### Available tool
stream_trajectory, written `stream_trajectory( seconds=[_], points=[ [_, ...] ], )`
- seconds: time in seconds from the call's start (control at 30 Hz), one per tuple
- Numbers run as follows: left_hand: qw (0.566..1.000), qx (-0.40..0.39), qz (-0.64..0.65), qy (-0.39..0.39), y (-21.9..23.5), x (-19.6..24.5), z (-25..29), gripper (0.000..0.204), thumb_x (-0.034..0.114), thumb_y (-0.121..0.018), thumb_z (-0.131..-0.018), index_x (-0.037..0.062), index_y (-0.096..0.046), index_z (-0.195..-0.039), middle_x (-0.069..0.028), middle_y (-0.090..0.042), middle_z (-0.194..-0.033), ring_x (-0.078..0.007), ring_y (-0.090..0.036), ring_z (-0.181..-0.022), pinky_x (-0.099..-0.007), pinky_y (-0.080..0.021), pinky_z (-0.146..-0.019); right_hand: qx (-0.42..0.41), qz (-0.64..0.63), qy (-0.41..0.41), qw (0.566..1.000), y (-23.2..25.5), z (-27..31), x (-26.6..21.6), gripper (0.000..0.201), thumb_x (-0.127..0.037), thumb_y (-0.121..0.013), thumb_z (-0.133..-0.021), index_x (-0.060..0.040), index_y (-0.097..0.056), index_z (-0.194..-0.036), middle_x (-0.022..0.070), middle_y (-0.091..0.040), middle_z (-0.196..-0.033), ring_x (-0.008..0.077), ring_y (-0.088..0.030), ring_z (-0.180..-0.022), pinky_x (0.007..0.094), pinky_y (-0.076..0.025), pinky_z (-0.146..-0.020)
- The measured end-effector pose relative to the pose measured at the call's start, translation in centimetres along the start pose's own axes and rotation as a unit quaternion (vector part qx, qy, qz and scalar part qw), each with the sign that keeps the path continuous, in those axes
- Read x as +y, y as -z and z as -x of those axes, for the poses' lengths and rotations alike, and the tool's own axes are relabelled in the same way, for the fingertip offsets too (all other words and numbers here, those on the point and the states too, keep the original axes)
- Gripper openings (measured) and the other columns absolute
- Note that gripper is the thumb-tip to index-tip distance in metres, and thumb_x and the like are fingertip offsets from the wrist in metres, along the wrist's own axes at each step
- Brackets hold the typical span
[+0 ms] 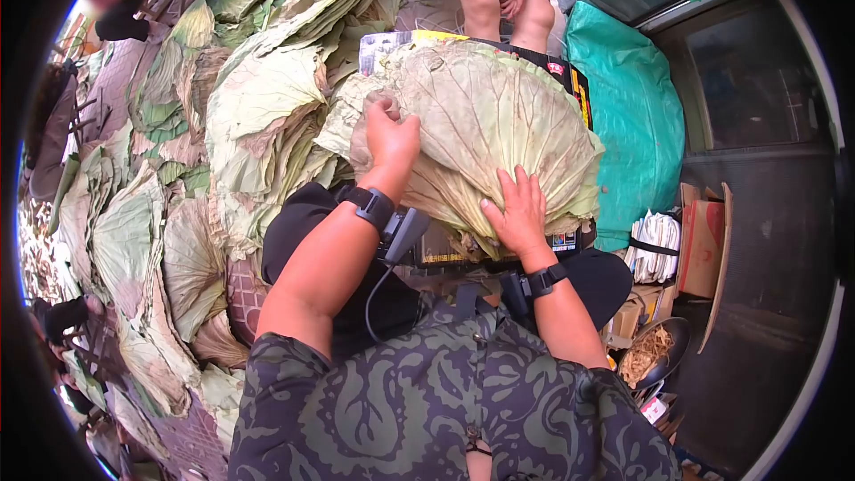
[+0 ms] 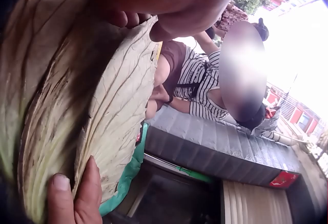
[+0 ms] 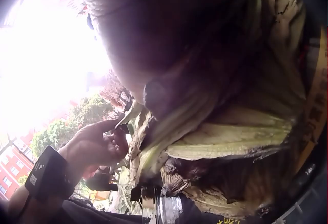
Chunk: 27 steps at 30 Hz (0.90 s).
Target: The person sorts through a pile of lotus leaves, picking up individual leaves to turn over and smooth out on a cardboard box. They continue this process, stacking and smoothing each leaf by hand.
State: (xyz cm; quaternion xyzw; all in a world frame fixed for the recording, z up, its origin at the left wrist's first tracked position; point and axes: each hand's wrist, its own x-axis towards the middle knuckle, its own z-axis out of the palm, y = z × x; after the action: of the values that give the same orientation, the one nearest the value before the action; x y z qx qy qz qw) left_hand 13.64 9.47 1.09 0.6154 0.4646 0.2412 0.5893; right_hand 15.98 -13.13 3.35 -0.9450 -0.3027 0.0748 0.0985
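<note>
A thick stack of large, dry, pale green-brown leaves (image 1: 499,116) lies fanned out in front of the person's body. At the stack's left side the left hand (image 1: 392,138) has curled fingers; in the right wrist view this hand (image 3: 100,144) pinches a leaf edge between thumb and fingers. The right hand (image 1: 519,214) rests on the near part of the stack with its fingers spread. Its fingertips also touch the veined leaf (image 2: 118,101) in the left wrist view. Leaf layers (image 3: 230,137) hang beneath the right palm, which is dark in the right wrist view.
Beneath the stack is a black printed box (image 1: 441,256). More leaf piles (image 1: 258,116) cover the left side. A green bag (image 1: 628,116), cardboard (image 1: 704,245) and a pan (image 1: 655,352) stand at the right. Another person (image 2: 202,80) in a striped top sits opposite.
</note>
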Motion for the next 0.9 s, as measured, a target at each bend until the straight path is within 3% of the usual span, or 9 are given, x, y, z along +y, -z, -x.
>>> stream_trajectory(
  seconds=[0.07, 0.13, 0.17, 0.23, 0.27, 0.4, 0.73, 0.83, 0.9],
  points=[
    [0.998, -0.005, -0.031, -0.056, 0.2, 0.8, 0.6, 0.040, 0.009, -0.063, -0.070, 0.0011, -0.051, -0.107, -0.0155, -0.056, -0.102, -0.0260, -0.055, -0.090, -0.0374, -0.044, -0.078, 0.003, 0.000, 0.003, 1.000, -0.1, 0.0, 0.1, 0.063, -0.044, -0.057, -0.076, -0.0157, -0.040, -0.130, 0.0202, -0.030, -0.137, 0.0432, -0.023, -0.126, 0.0533, -0.018, -0.101],
    [0.959, -0.066, -0.095, -0.259, 0.1, 1.1, 1.4, 0.039, 0.013, -0.064, -0.069, 0.0063, -0.055, -0.107, -0.0147, -0.056, -0.105, -0.0301, -0.052, -0.096, -0.0393, -0.042, -0.082, 0.006, 0.000, 0.003, 1.000, -0.1, 0.0, 0.1, 0.062, -0.044, -0.057, -0.076, -0.0156, -0.040, -0.129, 0.0204, -0.030, -0.136, 0.0434, -0.024, -0.125, 0.0534, -0.018, -0.101],
    [0.959, -0.066, -0.095, -0.259, 0.1, 1.3, 1.9, 0.039, 0.013, -0.064, -0.069, 0.0063, -0.055, -0.107, -0.0147, -0.056, -0.105, -0.0301, -0.052, -0.096, -0.0393, -0.042, -0.082, 0.004, 0.003, 0.003, 1.000, -0.1, 0.0, 0.0, 0.062, -0.044, -0.057, -0.076, -0.0155, -0.040, -0.129, 0.0205, -0.030, -0.136, 0.0436, -0.024, -0.125, 0.0535, -0.018, -0.101],
    [0.889, -0.157, -0.227, -0.366, 0.4, 1.6, 2.8, 0.037, 0.019, -0.066, -0.069, 0.0117, -0.058, -0.105, -0.0144, -0.056, -0.105, -0.0322, -0.048, -0.104, -0.0409, -0.041, -0.085, 0.002, 0.007, 0.004, 1.000, 0.0, 0.0, 0.0, 0.062, -0.044, -0.056, -0.076, -0.0154, -0.040, -0.129, 0.0207, -0.030, -0.136, 0.0438, -0.024, -0.125, 0.0537, -0.018, -0.101],
    [0.870, -0.218, -0.291, -0.332, 0.8, 1.7, 3.3, 0.038, 0.024, -0.065, -0.070, 0.0129, -0.059, -0.106, -0.0178, -0.050, -0.117, -0.0346, -0.044, -0.111, -0.0424, -0.038, -0.091, 0.003, 0.006, 0.005, 1.000, 0.0, 0.0, 0.0, 0.062, -0.044, -0.056, -0.076, -0.0154, -0.040, -0.129, 0.0208, -0.030, -0.136, 0.0440, -0.024, -0.125, 0.0539, -0.018, -0.101],
    [0.802, -0.338, -0.395, -0.295, 1.3, 2.1, 3.9, 0.040, 0.026, -0.065, -0.071, 0.0138, -0.059, -0.109, -0.0200, -0.045, -0.125, -0.0365, -0.040, -0.117, -0.0418, -0.036, -0.094, 0.006, 0.005, 0.006, 1.000, -0.2, 0.0, 0.1, 0.063, -0.044, -0.056, -0.076, -0.0156, -0.040, -0.129, 0.0209, -0.030, -0.136, 0.0441, -0.024, -0.125, 0.0543, -0.018, -0.100],
    [0.788, -0.314, -0.408, -0.337, 1.0, 2.2, 4.1, 0.041, 0.024, -0.064, -0.070, 0.0140, -0.058, -0.109, -0.0192, -0.045, -0.125, -0.0368, -0.040, -0.117, -0.0455, -0.035, -0.094, 0.003, 0.012, 0.001, 1.000, -0.1, 0.0, -0.1, 0.063, -0.044, -0.057, -0.076, -0.0160, -0.040, -0.129, 0.0206, -0.030, -0.136, 0.0442, -0.024, -0.125, 0.0545, -0.019, -0.100],
    [0.782, -0.329, -0.414, -0.330, 0.9, 2.0, 4.0, 0.041, 0.023, -0.063, -0.070, 0.0131, -0.058, -0.109, -0.0196, -0.045, -0.125, -0.0374, -0.040, -0.117, -0.0451, -0.036, -0.094, 0.003, 0.039, 0.007, 0.999, 0.2, 0.0, -0.2, 0.061, -0.043, -0.055, -0.078, -0.0134, -0.040, -0.129, 0.0219, -0.031, -0.135, 0.0444, -0.027, -0.123, 0.0491, -0.022, -0.100],
    [0.802, -0.305, -0.375, -0.351, 0.9, 1.4, 3.9, 0.033, 0.021, -0.063, -0.068, 0.0101, -0.061, -0.100, -0.0199, -0.047, -0.121, -0.0345, -0.044, -0.111, -0.0440, -0.038, -0.089, 0.006, 0.006, 0.004, 1.000, -0.1, 0.0, -0.1, 0.062, -0.044, -0.057, -0.076, -0.0157, -0.040, -0.129, 0.0209, -0.031, -0.135, 0.0442, -0.024, -0.125, 0.0551, -0.020, -0.100]
  ],
)
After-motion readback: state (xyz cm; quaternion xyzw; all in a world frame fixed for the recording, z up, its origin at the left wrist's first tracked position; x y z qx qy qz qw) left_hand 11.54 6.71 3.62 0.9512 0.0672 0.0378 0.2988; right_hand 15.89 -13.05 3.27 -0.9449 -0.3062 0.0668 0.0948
